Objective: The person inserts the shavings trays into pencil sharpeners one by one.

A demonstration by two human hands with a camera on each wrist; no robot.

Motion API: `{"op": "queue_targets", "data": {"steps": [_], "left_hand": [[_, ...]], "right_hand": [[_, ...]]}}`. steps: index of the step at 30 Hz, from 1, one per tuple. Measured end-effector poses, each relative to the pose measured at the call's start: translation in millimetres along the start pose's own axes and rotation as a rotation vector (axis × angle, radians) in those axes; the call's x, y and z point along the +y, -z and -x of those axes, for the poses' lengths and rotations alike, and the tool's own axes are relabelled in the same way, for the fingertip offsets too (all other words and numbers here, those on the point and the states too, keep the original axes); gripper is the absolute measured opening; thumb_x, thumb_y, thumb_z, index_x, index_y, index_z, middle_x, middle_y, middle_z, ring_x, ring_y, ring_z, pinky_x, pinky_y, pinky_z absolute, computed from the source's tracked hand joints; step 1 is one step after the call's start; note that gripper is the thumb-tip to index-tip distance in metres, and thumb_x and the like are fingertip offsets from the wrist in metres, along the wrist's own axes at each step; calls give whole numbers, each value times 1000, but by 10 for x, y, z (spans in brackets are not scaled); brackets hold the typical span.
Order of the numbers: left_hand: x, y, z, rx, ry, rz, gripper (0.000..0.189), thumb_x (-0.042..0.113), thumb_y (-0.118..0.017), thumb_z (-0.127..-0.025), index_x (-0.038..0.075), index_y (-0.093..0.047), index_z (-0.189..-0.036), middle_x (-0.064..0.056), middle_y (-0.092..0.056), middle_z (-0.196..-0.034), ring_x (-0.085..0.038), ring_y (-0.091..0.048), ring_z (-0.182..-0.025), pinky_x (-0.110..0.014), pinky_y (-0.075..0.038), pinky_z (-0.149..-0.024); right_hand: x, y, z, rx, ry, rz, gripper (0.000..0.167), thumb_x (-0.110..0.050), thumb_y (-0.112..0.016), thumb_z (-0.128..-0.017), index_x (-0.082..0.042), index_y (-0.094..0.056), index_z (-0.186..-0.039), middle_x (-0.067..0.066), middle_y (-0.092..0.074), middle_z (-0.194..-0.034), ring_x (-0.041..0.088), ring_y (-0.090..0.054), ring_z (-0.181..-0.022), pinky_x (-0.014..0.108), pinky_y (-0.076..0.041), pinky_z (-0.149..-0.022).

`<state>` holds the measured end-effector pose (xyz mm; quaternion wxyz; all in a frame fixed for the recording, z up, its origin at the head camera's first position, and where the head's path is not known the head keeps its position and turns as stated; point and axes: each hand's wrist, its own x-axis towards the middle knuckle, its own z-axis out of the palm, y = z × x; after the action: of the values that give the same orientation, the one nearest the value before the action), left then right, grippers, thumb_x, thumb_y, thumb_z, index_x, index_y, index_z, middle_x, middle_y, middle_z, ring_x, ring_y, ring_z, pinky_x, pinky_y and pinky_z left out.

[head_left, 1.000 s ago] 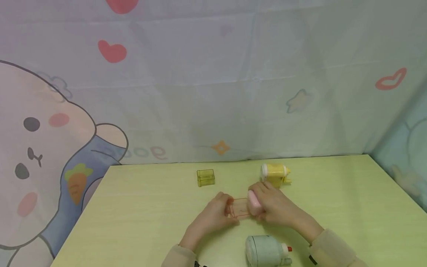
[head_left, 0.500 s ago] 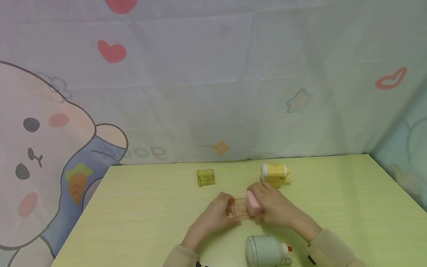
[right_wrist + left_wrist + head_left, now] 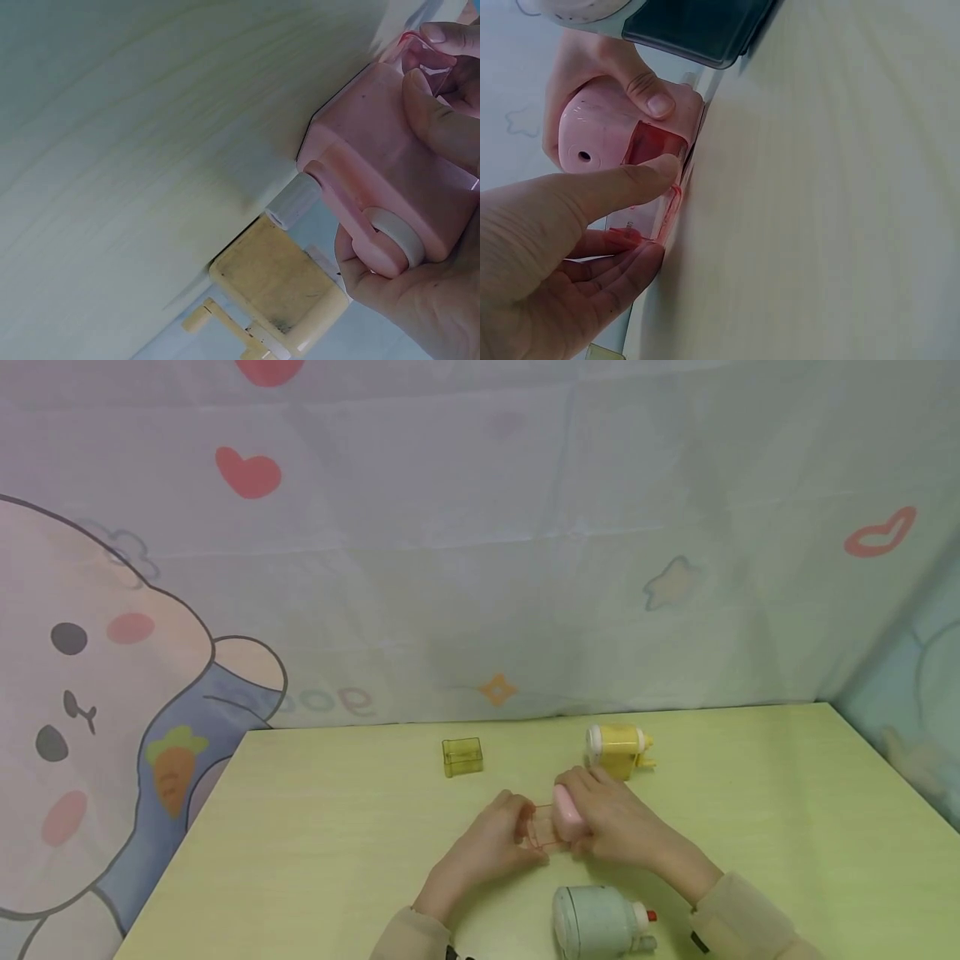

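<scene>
I have on long sleeves, and they are a pale tan, like dry sand. My left sleeve (image 3: 408, 937) ends near my wrist, and so does my right sleeve (image 3: 750, 918), which looks loose and wide. A little black bit (image 3: 451, 952) shows by the edge of my left sleeve, with some white next to it. A small dark patch (image 3: 699, 942) sits at the edge of my right sleeve. My left grip (image 3: 495, 839) and my right grip (image 3: 615, 822) are bare. My right thumb (image 3: 649, 94) has a short nail and wrinkly lines
</scene>
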<state>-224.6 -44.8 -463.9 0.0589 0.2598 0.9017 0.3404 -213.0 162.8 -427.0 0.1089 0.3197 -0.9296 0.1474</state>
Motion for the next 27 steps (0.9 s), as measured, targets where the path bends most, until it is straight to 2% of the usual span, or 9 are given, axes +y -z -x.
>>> {"op": "queue_targets", "data": {"steps": [7, 27], "left_hand": [[20, -20, -15, 1, -13, -5, 54, 27, -83, -73, 1, -59, -114, 2, -49, -90, -4, -46, -76, -15, -43, -65], [43, -45, -38, -8, 11, 0, 55, 27, -83, -73, 2, -59, -116, 3, -49, -92, -5, -47, -77, -15, -44, -67]], "right_hand": [[-4, 6, -2, -1, 8, -2, 74, -15, -91, -53, -8, -52, -115, 0, -56, -107, 19, -49, -97, 38, -47, -81], [-35, -4, -30, -11, 18, -35, 73, -14, -90, -53, -10, -51, -115, -2, -56, -108, 17, -49, -97, 37, -45, -82]]}}
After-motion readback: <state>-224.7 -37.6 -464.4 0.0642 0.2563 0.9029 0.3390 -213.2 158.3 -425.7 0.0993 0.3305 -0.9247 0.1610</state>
